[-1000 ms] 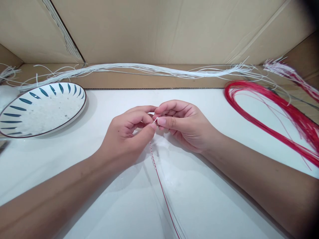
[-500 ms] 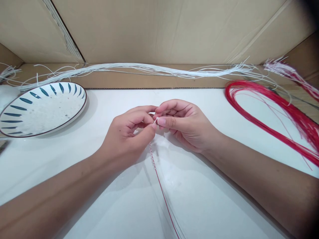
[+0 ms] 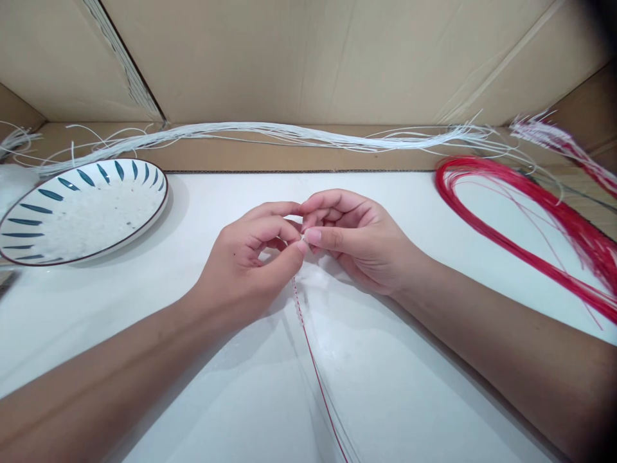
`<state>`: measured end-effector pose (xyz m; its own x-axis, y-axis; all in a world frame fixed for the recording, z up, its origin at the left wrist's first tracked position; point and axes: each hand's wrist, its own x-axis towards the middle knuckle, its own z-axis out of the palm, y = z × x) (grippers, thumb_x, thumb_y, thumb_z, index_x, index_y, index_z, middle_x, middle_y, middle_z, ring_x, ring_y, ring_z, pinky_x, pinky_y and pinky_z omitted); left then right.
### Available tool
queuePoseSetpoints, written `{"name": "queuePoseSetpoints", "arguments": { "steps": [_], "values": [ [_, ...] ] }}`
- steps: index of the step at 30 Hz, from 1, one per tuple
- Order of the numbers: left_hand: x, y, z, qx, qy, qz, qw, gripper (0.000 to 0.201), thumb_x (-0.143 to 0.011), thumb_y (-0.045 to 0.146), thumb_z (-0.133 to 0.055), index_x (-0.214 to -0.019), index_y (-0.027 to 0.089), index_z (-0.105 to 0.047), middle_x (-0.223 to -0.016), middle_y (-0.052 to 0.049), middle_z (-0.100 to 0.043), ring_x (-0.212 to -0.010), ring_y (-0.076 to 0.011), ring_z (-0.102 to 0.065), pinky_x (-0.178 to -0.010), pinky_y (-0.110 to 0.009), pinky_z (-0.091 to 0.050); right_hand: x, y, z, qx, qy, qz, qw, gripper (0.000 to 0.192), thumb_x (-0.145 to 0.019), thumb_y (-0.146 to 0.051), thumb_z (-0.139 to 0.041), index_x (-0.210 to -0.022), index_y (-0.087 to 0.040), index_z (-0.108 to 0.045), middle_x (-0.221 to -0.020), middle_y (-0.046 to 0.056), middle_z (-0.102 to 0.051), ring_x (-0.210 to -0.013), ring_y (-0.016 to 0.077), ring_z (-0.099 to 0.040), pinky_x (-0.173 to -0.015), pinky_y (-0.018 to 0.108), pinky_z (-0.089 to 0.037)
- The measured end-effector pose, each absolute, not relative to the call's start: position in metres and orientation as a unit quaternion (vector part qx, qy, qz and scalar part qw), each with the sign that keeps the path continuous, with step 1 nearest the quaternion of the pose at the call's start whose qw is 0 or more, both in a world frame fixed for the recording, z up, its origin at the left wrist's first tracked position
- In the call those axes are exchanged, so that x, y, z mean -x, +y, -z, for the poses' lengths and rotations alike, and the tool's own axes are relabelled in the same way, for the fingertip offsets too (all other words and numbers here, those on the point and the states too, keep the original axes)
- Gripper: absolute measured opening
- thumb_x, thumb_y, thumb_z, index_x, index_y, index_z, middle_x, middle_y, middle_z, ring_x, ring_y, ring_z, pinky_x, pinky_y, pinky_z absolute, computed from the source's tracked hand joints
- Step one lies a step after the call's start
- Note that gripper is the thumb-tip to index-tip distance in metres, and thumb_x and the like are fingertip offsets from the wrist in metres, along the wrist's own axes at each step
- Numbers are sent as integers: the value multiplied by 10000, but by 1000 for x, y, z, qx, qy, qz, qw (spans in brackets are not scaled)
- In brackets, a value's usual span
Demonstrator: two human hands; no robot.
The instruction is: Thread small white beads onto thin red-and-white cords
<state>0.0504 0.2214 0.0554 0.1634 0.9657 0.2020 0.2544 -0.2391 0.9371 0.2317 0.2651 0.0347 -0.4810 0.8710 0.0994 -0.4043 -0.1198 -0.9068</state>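
Left hand (image 3: pixel 243 260) and right hand (image 3: pixel 354 238) meet at the tabletop (image 3: pixel 409 360) centre, fingers of both pinched together on the upper end of a red thread (image 3: pixel 308 344) that carries small white beads just below the pinch and trails toward the viewer. The step likely goes best with the thread end held taut and short between the fingertips. Compared with a second earlier, the thumb tips have closed, hiding the white tip seen then. Plate (image 3: pixel 81 212) at left, red cords (image 3: pixel 530 238) at right, white cords (image 3: pixel 289 135) behind.

Bright, even overhead light, soft shadows under the forearms, wide-angle bending and blur at edges.
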Motion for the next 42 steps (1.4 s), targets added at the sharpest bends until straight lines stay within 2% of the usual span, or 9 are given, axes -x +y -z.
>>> {"name": "queuePoseSetpoints", "arguments": {
  "steps": [3,11,18,24,28,32,36,42],
  "values": [
    [-49,222,-55,-668,468,-439,377,149,-861,251,-711,-714,237,-729,-1177,-70,-731,-1234,-272,-637,-772,-320,-571,-232,266,-34,223,-490,-715,447,278,-759,-91,-864,-992,-196,-756,-800,-25,-722,-709,91,-666,-661,208,-554],
    [-50,223,-56,-664,459,-441,392,159,-860,226,-693,-703,228,-713,-1134,-45,-719,-1078,-200,-670,-762,-286,-560,-232,264,-37,239,-494,-698,460,202,-793,-129,-841,-967,-200,-768,-794,-17,-722,-684,89,-657,-633,204,-547],
    [-51,224,-53,-654,440,-434,436,223,-930,379,-684,-777,218,-665,-1169,-44,-704,-1041,-186,-660,-801,-306,-555,-229,259,-42,258,-481,-687,479,204,-741,-166,-897,-897,-189,-768,-769,-9,-715,-677,95,-647,-627,220,-543],
    [-50,224,-49,-674,411,-427,441,36,-909,216,-671,-883,219,-696,-1232,-46,-664,-1057,-197,-663,-805,-325,-555,-228,261,-47,264,-457,-701,480,238,-701,-171,-906,-861,-179,-731,-721,-18,-699,-608,81,-611,-559,205,-502],
    [-50,223,-52,-663,430,-428,439,117,-905,231,-673,-795,224,-714,-1199,-33,-680,-1075,-192,-654,-827,-308,-541,-228,262,-43,271,-470,-683,490,249,-706,-166,-904,-864,-187,-713,-737,-28,-693,-603,75,-594,-559,203,-495],
    [-50,225,-54,-619,468,-463,429,171,-876,217,-687,-708,223,-716,-1125,-18,-712,-1050,-188,-652,-865,-315,-510,-229,264,-40,288,-489,-661,491,142,-795,-191,-822,-896,-191,-722,-790,-16,-701,-626,79,-583,-576,215,-494],
    [-49,228,-51,-554,478,-525,434,191,-813,137,-680,-643,220,-707,-1049,-4,-714,-975,-184,-650,-847,-333,-485,-230,265,-36,368,-575,-567,462,67,-846,-169,-709,-908,-189,-726,-834,-7,-692,-625,84,-553,-573,234,-470],
    [-48,231,-50,-510,477,-553,455,170,-761,128,-685,-618,216,-712,-1010,-14,-700,-980,-198,-637,-815,-339,-463,-227,259,-31,398,-805,-288,332,182,-859,-70,-660,-984,-147,-769,-1013,52,-715,-775,124,-628,-724,279,-522]
  ]
}}
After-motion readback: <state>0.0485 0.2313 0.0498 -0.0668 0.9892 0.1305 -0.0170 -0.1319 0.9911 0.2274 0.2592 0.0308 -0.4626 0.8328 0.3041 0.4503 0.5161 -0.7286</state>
